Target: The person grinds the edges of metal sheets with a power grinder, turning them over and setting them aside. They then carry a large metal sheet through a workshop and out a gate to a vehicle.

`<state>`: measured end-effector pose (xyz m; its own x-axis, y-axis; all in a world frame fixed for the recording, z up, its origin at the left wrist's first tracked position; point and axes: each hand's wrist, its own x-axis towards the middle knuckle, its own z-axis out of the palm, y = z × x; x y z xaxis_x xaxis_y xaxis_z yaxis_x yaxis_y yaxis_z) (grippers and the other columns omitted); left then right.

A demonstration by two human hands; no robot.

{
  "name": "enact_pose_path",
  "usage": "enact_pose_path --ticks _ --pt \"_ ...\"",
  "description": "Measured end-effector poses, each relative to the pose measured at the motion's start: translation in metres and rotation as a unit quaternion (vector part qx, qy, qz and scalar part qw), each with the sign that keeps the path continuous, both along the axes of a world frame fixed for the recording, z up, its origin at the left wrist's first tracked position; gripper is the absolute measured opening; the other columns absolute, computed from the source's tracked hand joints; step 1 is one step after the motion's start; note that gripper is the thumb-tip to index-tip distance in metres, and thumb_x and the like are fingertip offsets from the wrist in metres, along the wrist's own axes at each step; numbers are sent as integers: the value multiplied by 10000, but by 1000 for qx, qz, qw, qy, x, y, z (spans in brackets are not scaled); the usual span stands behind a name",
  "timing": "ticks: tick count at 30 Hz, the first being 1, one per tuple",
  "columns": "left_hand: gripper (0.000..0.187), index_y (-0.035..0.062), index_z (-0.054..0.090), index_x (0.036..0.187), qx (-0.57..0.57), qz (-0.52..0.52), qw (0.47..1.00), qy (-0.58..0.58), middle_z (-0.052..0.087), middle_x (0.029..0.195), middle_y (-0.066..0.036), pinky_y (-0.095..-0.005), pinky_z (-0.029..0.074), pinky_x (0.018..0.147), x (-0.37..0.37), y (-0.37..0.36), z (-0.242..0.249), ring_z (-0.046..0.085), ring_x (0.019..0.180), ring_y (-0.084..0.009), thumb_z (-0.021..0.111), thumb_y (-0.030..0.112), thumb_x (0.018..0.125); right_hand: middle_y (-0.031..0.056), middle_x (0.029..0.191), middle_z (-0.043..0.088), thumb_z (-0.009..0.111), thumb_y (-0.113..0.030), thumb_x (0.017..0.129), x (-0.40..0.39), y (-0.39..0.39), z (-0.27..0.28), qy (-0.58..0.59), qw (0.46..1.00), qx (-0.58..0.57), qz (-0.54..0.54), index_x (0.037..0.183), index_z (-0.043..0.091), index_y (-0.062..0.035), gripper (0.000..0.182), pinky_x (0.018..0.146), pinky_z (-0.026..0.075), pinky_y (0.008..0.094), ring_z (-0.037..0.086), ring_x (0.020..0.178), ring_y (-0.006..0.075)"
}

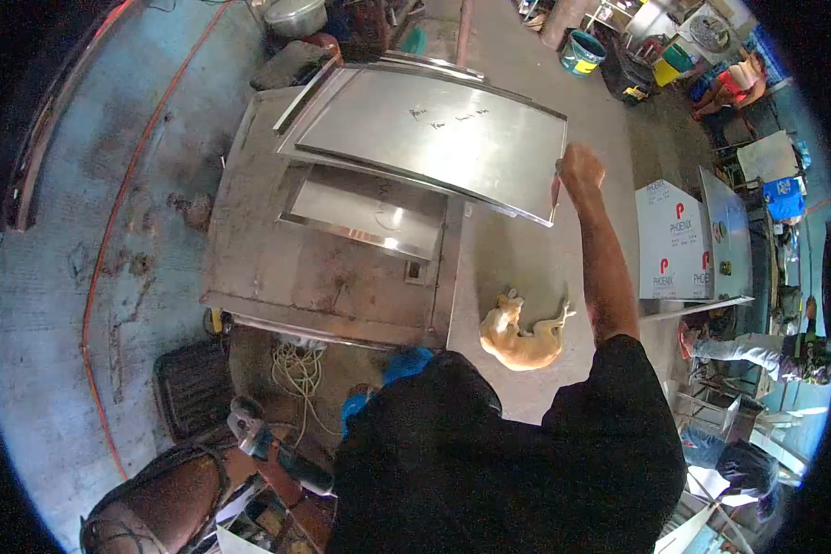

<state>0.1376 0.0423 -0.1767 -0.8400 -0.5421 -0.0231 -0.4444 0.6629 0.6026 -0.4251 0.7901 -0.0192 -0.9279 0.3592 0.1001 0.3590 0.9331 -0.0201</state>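
Observation:
My right hand (582, 170) is closed in a fist at the right edge of a framed sheet-metal panel (388, 129). Something thin and brownish shows below the fist along that edge; I cannot make out what it is. Handwritten marks are on the panel, which lies over a worn metal-topped table (332, 286). A smaller metal panel (369, 210) sits partly under it. Low on the left, my left hand (266, 462) is wrapped round an angle grinder (295, 464), its head pointing up and left.
A tan dog (523, 343) lies curled on the floor beside the table. Coiled cord (297, 369) and a black ribbed case (194, 390) lie at the lower left. Boards printed PHOENIX (676, 242) stand on the right. A bucket (583, 53) and other people (739, 81) are farther off.

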Motion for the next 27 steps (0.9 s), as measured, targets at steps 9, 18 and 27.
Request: enact_pose_path --ticks 9,18,27 --pt "710 35 418 1423 15 -64 998 -18 408 1438 -209 -470 305 1098 2 -9 -5 435 1264 -351 583 472 889 186 965 695 639 -232 777 -26 40 -46 8 971 -216 -100 1036 679 -26 333 711 518 446 672 870 340" --pt "817 -33 346 1432 146 273 951 -13 287 1510 -211 -448 285 1103 -50 42 15 356 1337 -336 714 353 812 213 1000 684 674 -214 810 -3 11 -58 166 915 -358 -90 1044 659 69 368 753 499 376 647 880 260" --pt "816 -43 368 1400 220 254 941 31 361 1451 -203 -457 309 1071 -94 90 80 422 1221 -333 768 277 765 107 979 677 622 -257 904 36 -116 28 -93 917 -200 332 974 676 -74 203 832 495 402 628 945 285"
